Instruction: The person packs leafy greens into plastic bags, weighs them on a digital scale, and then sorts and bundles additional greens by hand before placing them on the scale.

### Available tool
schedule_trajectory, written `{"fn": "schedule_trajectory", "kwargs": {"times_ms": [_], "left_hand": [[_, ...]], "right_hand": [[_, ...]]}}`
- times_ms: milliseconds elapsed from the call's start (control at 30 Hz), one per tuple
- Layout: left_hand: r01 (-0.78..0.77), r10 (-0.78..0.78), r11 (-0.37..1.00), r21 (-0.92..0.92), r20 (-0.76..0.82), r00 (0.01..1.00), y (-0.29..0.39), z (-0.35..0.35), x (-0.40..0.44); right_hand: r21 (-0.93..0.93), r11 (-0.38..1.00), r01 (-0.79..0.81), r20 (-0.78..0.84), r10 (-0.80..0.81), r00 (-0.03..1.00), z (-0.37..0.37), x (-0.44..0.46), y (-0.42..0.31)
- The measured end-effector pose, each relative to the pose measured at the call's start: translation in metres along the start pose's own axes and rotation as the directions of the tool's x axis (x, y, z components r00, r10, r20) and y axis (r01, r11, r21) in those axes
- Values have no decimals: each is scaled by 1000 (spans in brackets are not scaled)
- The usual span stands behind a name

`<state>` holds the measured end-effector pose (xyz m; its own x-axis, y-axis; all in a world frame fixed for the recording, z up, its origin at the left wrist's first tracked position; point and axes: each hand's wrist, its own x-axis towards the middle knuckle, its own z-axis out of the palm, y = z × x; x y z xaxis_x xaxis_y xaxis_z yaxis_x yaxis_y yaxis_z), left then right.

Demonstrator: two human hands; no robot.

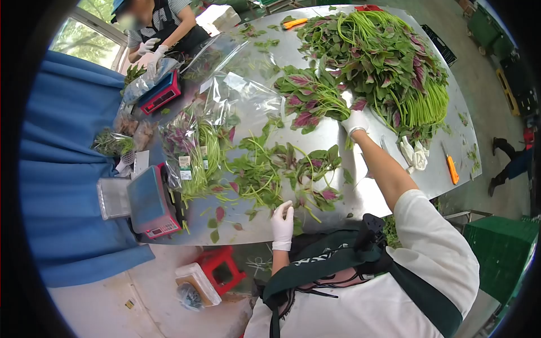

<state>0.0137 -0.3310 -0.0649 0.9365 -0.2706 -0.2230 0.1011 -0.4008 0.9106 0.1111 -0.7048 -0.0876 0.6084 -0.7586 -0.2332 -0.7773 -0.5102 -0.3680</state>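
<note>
My right hand (355,123), in a white glove, is closed round the stems of a bunch of green and purple leafy greens (313,96) over the metal table (352,191). Behind it lies a large heap of the same greens (383,62). At the near edge my left hand (282,225), also gloved, is beside loose leafy stems (259,174); its thumb and fingers are close together, and whatever may be between them is too small to make out. Further left, clear bags of labelled greens (189,152) lie on the table.
A red scale (151,203) stands at the left, another (163,93) further back near a gloved co-worker (169,28). Orange-handled knives lie at the right (452,169) and back (295,23). A white cloth (414,154) lies near my right arm. A red stool (222,270) stands below.
</note>
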Motion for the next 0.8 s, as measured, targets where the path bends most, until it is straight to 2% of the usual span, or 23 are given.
{"fn": "schedule_trajectory", "kwargs": {"times_ms": [100, 133, 233, 333, 367, 433, 467, 500, 533, 567, 600, 700, 733, 800], "left_hand": [[2, -2, 1000, -2, -3, 1000, 2, 2, 1], [0, 0, 1000, -7, 2, 1000, 4, 4, 3], [-7, 8, 1000, -8, 17, 1000, 6, 7, 4], [-19, 19, 1000, -2, 20, 1000, 6, 7, 6], [-14, 14, 1000, -1, 19, 1000, 6, 4, 6], [-12, 13, 1000, -2, 12, 1000, 3, 2, 5], [-17, 17, 1000, -6, 5, 1000, -4, 2, 7], [-21, 21, 1000, -9, -1, 1000, -5, 2, 8], [-11, 11, 1000, -8, 7, 1000, -6, 2, 8], [-3, 3, 1000, -9, 13, 1000, -7, 2, 9], [4, -4, 1000, -11, 17, 1000, -6, 3, 11], [24, -24, 1000, 1, 60, 998, 2, 5, 12], [9, -10, 1000, 12, 68, 998, 4, 8, 12], [-21, 17, 999, 43, 83, 996, 7, 6, 13]], "right_hand": [[-73, 997, 30, -61, -35, 998, 7, -5, 0], [-109, 993, 55, -155, -72, 985, 17, -4, 4], [-41, 999, -19, -78, 16, 997, 12, 2, 5], [89, 996, 7, -121, 4, 993, 0, -2, 1], [332, 943, -19, -32, 32, 999, 0, -2, 1], [732, 670, -125, 154, 17, 988, 0, -2, 0], [838, 450, -310, 339, 17, 941, -3, 0, -1], [846, 203, -493, 509, -33, 860, -7, 1, -1], [756, -44, -653, 644, -127, 755, -12, 0, 1], [580, -263, -771, 727, -260, 636, -16, 1, 1], [581, -351, -734, 629, -380, 679, -17, -1, 3], [546, -341, -766, 626, -442, 643, -7, 2, -2], [448, -266, -853, 652, -555, 516, -8, 3, -3], [684, 43, -729, 635, -526, 565, -31, -2, -8]]}}
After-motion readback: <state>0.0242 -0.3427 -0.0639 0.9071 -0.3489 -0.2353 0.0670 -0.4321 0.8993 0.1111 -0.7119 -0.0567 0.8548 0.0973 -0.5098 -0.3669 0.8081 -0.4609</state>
